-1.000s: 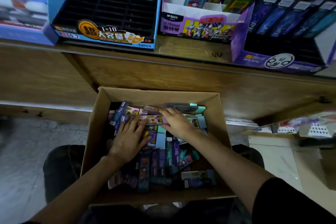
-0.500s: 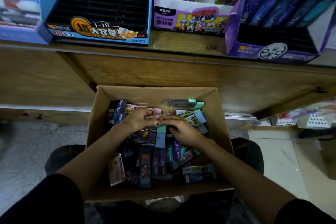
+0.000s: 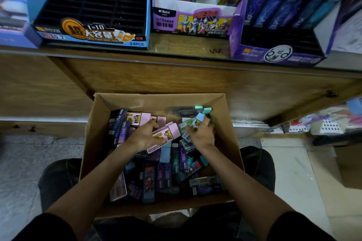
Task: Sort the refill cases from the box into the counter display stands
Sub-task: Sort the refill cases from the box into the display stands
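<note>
Wooden counter (image 3: 176, 76) across the upper frame carries the display stands: blue stand (image 3: 88, 33) upper left, purple stand (image 3: 274, 55) upper right; the cardboard box (image 3: 156, 101) at centre holds the loose refill cases. Step in hand, by my reading, is gathering like with like: left hand (image 3: 143, 137) clamped on pink cases (image 3: 166, 133) mid-box, right hand (image 3: 203, 135) pinching a blue-capped case (image 3: 198, 120) just beside; next calls for lifting each to its matching stand. Half a second back both hands met over one pink case; now they are apart.

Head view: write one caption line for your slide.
Left hand holds a pink refill case, right hand a blue-capped case, inside the cardboard box.
</note>
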{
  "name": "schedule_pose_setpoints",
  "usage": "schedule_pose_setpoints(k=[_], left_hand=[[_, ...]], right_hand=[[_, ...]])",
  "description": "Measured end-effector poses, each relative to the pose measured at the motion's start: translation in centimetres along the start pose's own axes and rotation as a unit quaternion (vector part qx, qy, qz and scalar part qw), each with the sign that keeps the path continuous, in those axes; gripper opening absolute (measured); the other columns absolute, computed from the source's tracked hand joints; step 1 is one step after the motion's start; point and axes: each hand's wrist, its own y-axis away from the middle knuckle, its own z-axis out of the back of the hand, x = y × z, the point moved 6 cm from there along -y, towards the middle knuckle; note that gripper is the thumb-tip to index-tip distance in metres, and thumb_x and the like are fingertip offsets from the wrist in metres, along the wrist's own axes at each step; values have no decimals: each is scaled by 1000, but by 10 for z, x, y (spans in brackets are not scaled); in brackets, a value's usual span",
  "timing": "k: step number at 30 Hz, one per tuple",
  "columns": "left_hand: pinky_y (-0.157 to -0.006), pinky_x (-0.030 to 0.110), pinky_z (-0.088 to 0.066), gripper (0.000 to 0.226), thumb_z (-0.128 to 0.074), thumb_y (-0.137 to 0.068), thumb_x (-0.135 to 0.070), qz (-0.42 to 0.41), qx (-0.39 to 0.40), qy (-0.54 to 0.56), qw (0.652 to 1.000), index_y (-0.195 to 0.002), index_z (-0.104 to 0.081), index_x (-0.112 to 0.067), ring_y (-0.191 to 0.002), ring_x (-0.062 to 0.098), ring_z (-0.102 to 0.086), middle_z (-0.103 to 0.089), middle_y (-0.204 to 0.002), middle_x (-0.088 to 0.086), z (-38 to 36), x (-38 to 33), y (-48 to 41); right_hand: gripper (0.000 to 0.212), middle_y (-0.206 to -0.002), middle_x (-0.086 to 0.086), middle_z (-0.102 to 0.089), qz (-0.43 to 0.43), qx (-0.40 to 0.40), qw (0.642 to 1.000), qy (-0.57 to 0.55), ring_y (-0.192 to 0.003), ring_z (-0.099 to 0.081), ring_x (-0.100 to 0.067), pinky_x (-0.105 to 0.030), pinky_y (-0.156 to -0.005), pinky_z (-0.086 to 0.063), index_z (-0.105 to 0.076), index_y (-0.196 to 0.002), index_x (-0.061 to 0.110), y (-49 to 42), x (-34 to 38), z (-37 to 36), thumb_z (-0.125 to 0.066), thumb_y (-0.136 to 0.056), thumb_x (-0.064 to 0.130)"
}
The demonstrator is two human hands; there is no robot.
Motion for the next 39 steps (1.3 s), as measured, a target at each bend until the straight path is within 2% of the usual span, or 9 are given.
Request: schedule_pose_setpoints(k=[3,8,12,15,19,25,28,32,39], left_hand=[[-63,24,-29,40,-75,-79,-20,-15,-37,25,999,-106,-48,-8,-91,19,-52,-58,-102,8,3,1,5],[-71,30,-38,27,-67,-84,-5,-33,-51,198,978,-92,-42,-13,-91,21,-53,-58,-103,17,8,-2,17],[-64,30,-48,24,-64,-87,-8,-13,-72,354,932,-91,-42,-18,-75,20,-60,-64,-97,13,21,-3,35],[-56,22,-53,25,-60,-90,-9,-23,-68,417,906,-106,-41,-9,-64,9,-67,-67,-91,9,27,-14,49],[-58,26,-55,16,-57,-91,-16,-68,-53,436,896,-105,-52,-12,-72,13,-70,-74,-86,3,36,-38,70],[-69,32,-58,31,-64,-79,-25,-159,-109,442,876,-108,-57,-15,-86,17,-70,-73,-98,5,84,-71,96],[-59,26,-56,29,-65,-76,-27,-209,-147,449,856,-102,-57,-15,-76,14,-69,-73,-90,3,119,-83,111],[-66,23,-56,29,-65,-76,-27,-257,-189,456,831,-103,-58,-18,-83,12,-69,-74,-94,1,163,-93,128],[-65,26,-58,29,-61,-77,-26,-281,-261,456,804,-105,-58,-20,-81,13,-69,-74,-96,3,235,-85,155]], right_hand=[[72,-120,-14,-54,-15,-6,992,-125,-108,-52,-26,-27,-81,-39,-27,-137,10,2,-2,0,-72,-81,22],[79,-117,-13,-61,-63,12,958,-280,-116,-55,-28,-37,-95,-41,-20,-144,10,6,-11,12,-64,-81,-6],[42,-113,-3,-61,-35,82,944,-317,-105,-59,-21,-33,-80,-48,-49,-117,18,18,-5,25,-63,-83,-3],[31,-107,-2,-64,-12,119,912,-393,-93,-63,-18,-32,-69,-52,-52,-113,18,29,10,39,-60,-87,3],[5,-85,-2,-68,27,119,874,-471,-74,-64,-15,-30,-63,-49,-56,-92,20,46,42,66,-55,-93,15],[18,-91,0,-69,214,112,901,-360,-79,-67,-8,-28,-72,-56,-56,-101,13,88,117,123,-49,-96,29],[20,-97,-2,-69,293,89,889,-339,-84,-66,-6,-29,-77,-55,-55,-103,3,108,162,153,-52,-95,21],[11,-94,3,-69,392,62,869,-297,-81,-64,3,-11,-63,-47,-59,-98,7,128,220,181,-53,-95,16],[10,-92,-4,-63,431,39,855,-285,-83,-64,-13,-35,-72,-57,-50,-101,16,125,316,198,-55,-94,11]])
